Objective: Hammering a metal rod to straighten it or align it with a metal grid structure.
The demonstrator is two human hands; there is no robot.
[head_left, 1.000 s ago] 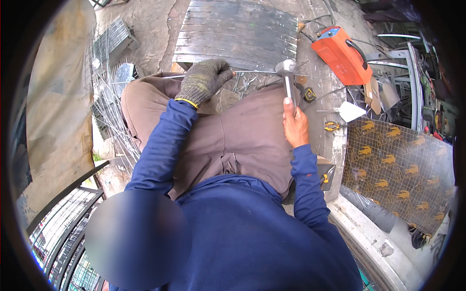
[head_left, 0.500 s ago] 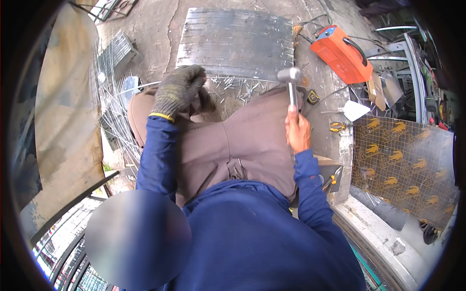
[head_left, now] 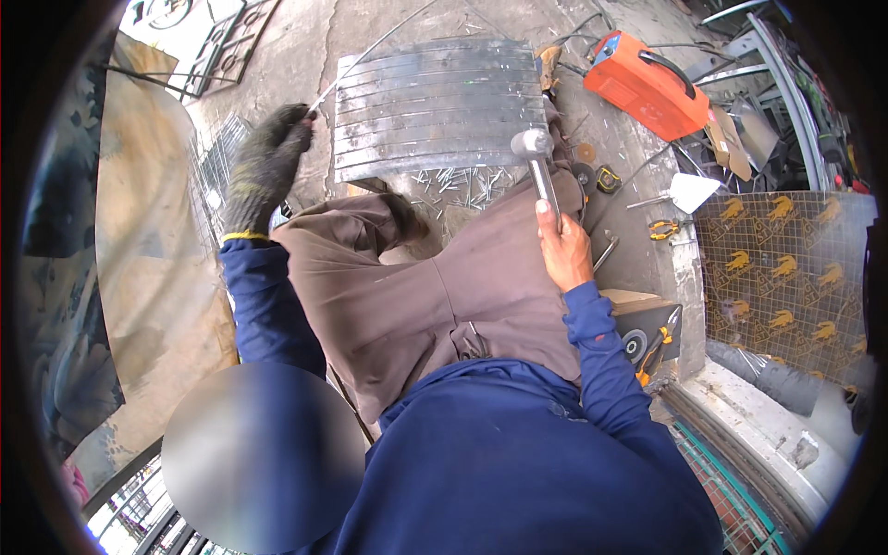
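Observation:
My right hand [head_left: 566,250], bare, is closed round the handle of a hammer [head_left: 544,180]. Its grey metal head points away from me, beside the near right corner of a grey, ribbed metal plate [head_left: 435,106]. A grey knit glove with a yellow cuff covers my left hand [head_left: 268,162], raised left of the plate. Its fingers are closed on a thin metal rod [head_left: 370,51], which slants from the fingertips up and right, over the plate's far left corner to the picture's top edge. The rod's lower end is hidden by the glove.
Short cut metal pieces [head_left: 467,188] litter the ground before the plate. To the right are an orange machine with a black handle [head_left: 645,85], a tape measure [head_left: 608,178], yellow-handled pliers [head_left: 663,229] and a patterned board [head_left: 786,277]. A metal frame [head_left: 222,46] lies far left.
My left hand has moved left and away from my knee, and the rod now shows stretching past the plate. The hammer, still in my right hand, has shifted slightly left.

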